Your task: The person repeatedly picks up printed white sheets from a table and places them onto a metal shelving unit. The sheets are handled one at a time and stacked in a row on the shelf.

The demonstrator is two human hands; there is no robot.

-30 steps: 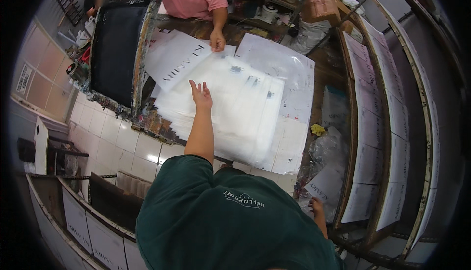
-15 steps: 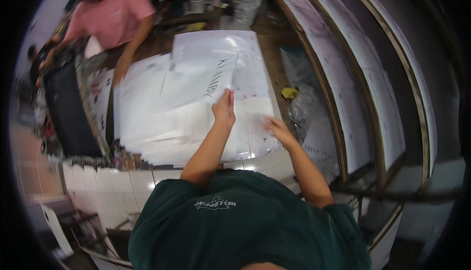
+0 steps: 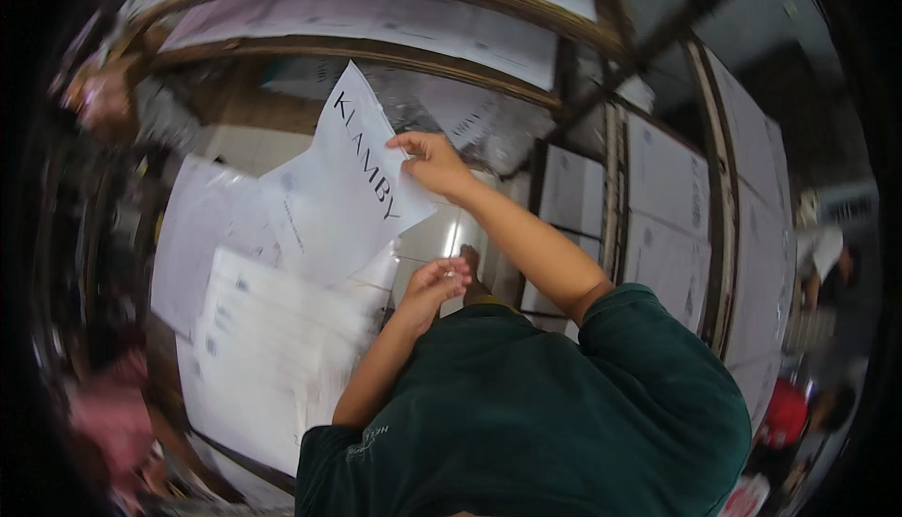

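My right hand pinches the edge of a thin white plastic sheet printed with black lettering. One corner of the sheet points up and away, while its lower part hangs over other white sheets. Below and to the left of that hand, my left hand is apart from the sheet, its fingers loosely bent with nothing visible in them. A stack of similar white sheets lies on the table at the left, blurred by motion. Beyond it is a pale, glossy sheet.
Wooden racks with layered shelves hold white printed sheets across the far side. Another rack stands at the right. Crumpled clear plastic lies under the far shelves. A person in pink is at the lower left; others are at the far right.
My body and view have turned right, toward the racks. The printed sheet has come off the stack; my right hand now grips it, and my left hand has let go.
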